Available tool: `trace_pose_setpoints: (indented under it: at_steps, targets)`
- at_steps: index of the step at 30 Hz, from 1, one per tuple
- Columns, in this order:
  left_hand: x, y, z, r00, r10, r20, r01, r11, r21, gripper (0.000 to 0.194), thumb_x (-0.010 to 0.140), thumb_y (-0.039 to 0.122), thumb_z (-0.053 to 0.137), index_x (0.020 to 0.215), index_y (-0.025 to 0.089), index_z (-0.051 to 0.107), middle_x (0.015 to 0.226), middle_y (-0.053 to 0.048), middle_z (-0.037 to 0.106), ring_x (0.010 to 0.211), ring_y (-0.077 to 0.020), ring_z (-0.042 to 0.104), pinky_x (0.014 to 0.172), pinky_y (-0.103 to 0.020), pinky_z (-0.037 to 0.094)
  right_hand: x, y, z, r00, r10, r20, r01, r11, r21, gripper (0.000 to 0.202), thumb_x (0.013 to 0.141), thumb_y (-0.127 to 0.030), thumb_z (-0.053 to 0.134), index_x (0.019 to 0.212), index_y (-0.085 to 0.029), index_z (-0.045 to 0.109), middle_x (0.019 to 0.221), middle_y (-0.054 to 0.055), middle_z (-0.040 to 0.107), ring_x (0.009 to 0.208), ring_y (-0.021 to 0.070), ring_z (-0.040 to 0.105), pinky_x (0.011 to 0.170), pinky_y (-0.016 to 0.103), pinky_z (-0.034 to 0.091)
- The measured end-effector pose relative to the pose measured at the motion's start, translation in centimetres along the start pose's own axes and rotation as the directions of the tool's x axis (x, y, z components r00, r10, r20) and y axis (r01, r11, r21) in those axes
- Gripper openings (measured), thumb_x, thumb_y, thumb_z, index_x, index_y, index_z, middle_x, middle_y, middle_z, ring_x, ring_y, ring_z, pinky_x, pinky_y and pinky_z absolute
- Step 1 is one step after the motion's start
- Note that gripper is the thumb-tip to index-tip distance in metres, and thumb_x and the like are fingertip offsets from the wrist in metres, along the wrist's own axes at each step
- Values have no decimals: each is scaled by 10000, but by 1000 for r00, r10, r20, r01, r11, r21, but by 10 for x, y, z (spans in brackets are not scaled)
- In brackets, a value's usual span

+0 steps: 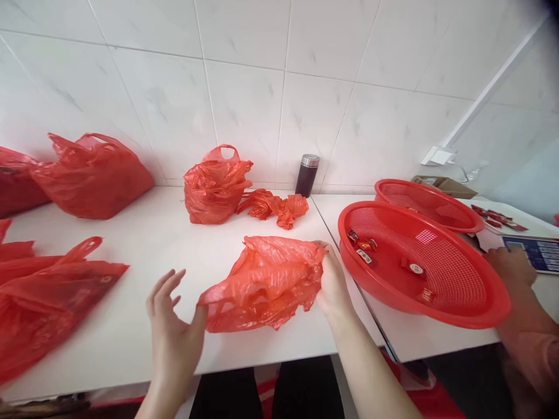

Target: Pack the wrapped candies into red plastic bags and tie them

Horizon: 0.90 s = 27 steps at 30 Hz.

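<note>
A thin, crumpled red plastic bag (266,282) is spread above the white table in front of me. My right hand (332,279) grips its right end, with the fingers partly hidden behind the plastic. At the bag's left corner is my left hand (177,323), its fingers spread apart and the thumb touching the plastic's edge. Behind the bag lie crumpled red bags (275,206) on the table. A filled red bag with a loop handle (216,189) stands just left of them.
Filled red bags (94,180) stand at the left, another (48,308) nearer. A dark flask (307,176) stands by the tiled wall. At right, a red colander (393,291) holds a few small packets, before a second colander (432,203). A co-worker's hand (510,265) rests by a scale (535,253).
</note>
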<state>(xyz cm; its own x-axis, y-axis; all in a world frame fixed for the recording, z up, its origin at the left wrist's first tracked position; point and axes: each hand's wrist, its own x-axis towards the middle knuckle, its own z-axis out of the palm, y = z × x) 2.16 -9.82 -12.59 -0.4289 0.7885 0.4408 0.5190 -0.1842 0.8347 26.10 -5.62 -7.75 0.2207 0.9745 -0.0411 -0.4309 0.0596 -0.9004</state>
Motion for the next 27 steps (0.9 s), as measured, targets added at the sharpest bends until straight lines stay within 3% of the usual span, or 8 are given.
trace_pose_setpoints:
  at_steps: [4, 9, 11, 13, 17, 20, 24, 27]
  targets:
    - [-31, 34, 29, 898, 440, -15, -436, 893, 109, 553, 798, 223, 680, 1311, 283, 481, 1445, -133, 388, 1339, -323, 420, 1049, -511, 396, -13, -1, 22, 996, -89, 20, 91, 991, -95, 146, 835, -299, 543, 968, -257, 502, 779, -41, 566, 588, 112, 491, 554, 226, 397]
    - [-34, 34, 61, 907, 383, 175, -412, 894, 178, 332, 855, 280, 620, 1187, 279, 612, 1382, -118, 505, 1265, -349, 478, 991, -541, 399, -33, 0, 32, 982, -18, 189, 42, 992, -122, 135, 865, -308, 529, 987, -260, 496, 780, -50, 549, 616, 106, 482, 608, 234, 394]
    - [-19, 30, 57, 920, 258, 295, -298, 949, 99, 223, 887, 293, 543, 1056, 265, 685, 1231, -91, 627, 1159, -319, 562, 955, -485, 433, -32, -6, 25, 969, 20, 245, 26, 983, -183, 160, 854, -307, 535, 1001, -257, 497, 800, -49, 551, 607, 105, 480, 600, 240, 397]
    - [0, 28, 42, 911, 12, 413, 3, 999, -35, 224, 884, 340, 527, 992, 250, 702, 1049, -66, 703, 999, -278, 645, 849, -395, 502, -24, -16, 10, 959, 18, 282, 69, 953, -295, 204, 820, -273, 567, 1014, -252, 506, 836, -44, 549, 633, 104, 493, 611, 241, 405]
    - [38, 26, 3, 607, -370, 703, 702, 665, -256, 346, 723, 416, 737, 1000, 217, 679, 842, -42, 730, 714, -214, 687, 624, -286, 553, 5, -46, -25, 933, -46, 358, 262, 770, -583, 273, 786, -195, 605, 1045, -256, 543, 937, -27, 551, 686, 99, 501, 635, 241, 423]
    - [46, 23, -7, 491, -345, 800, 840, 430, -330, 375, 667, 294, 808, 1008, 215, 676, 878, -36, 729, 678, -174, 676, 631, -265, 568, 13, -64, -32, 871, -174, 459, 477, 521, -708, 218, 828, -136, 542, 1008, -249, 591, 1048, 12, 576, 814, 134, 561, 752, 298, 468]
    - [32, 24, 6, 456, -367, 811, 885, 278, -373, 310, 726, 235, 765, 1022, 216, 675, 890, -21, 716, 716, -164, 683, 627, -247, 572, -13, -64, -11, 624, -482, 615, 759, 189, -623, 217, 859, -59, 479, 957, -204, 607, 1056, 67, 600, 1036, 182, 573, 912, 344, 454]
    - [20, 31, 14, 403, -411, 818, 915, 201, -350, 210, 759, 206, 720, 966, 193, 692, 850, -27, 720, 678, -164, 689, 606, -252, 582, -32, -42, 4, 565, -230, 792, 824, 189, -534, 210, 887, -69, 464, 966, -183, 622, 910, 43, 648, 851, 150, 622, 783, 284, 498]
